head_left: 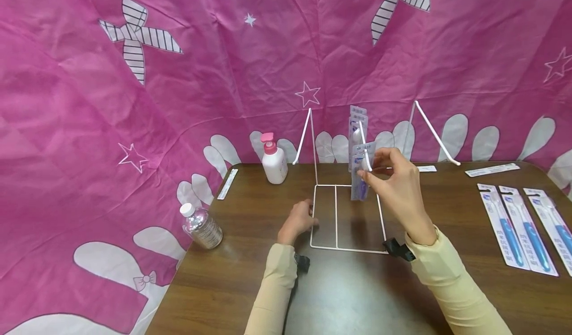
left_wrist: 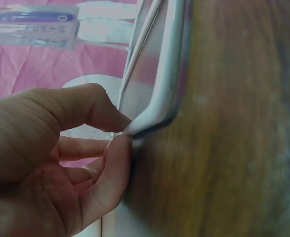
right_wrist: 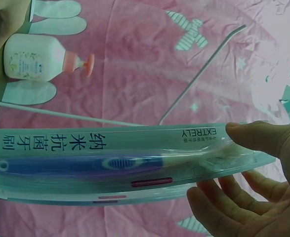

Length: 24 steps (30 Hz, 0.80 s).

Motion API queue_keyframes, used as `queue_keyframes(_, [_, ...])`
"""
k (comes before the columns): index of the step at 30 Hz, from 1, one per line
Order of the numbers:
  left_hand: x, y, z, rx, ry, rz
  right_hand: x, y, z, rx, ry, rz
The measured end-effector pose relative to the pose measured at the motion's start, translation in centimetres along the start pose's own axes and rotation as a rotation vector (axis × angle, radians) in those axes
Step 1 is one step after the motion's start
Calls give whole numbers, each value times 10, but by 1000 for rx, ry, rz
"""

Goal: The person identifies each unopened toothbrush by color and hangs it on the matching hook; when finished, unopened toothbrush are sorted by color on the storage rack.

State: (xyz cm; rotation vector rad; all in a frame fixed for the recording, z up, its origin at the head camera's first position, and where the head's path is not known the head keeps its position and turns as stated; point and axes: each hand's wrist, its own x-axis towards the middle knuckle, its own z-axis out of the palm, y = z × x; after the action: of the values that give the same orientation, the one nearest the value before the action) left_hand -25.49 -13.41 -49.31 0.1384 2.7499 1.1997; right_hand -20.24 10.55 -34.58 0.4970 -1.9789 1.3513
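My right hand pinches a packaged purple toothbrush by its upper part, at the tip of the rack's middle hook. In the right wrist view the thumb lies across the front of the toothbrush pack and fingers are behind it. Farther back on the same hook hang more packaged toothbrushes. The white wire rack stands on the table, its base lying flat. My left hand pinches the left side of that base; in the left wrist view thumb and finger meet at the white wire frame.
Several packaged blue toothbrushes lie at the right of the brown table. A pump bottle stands behind the left hand, a clear white-capped bottle at the left edge. Flat white strips lie near the back. Pink cloth hangs behind.
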Motion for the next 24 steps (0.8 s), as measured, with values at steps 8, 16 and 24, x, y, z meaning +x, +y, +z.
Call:
queue_keyframes(8, [0,1,-1,-3,1,-7,15,15,11,-52,13,36])
queue_keyframes(16, [0,1,0,-1,-3,-14,27,26,13,-71,12,64])
queue_keyframes(24, [0,1,0,-5,5,-6,39,30,16,-84,5,77])
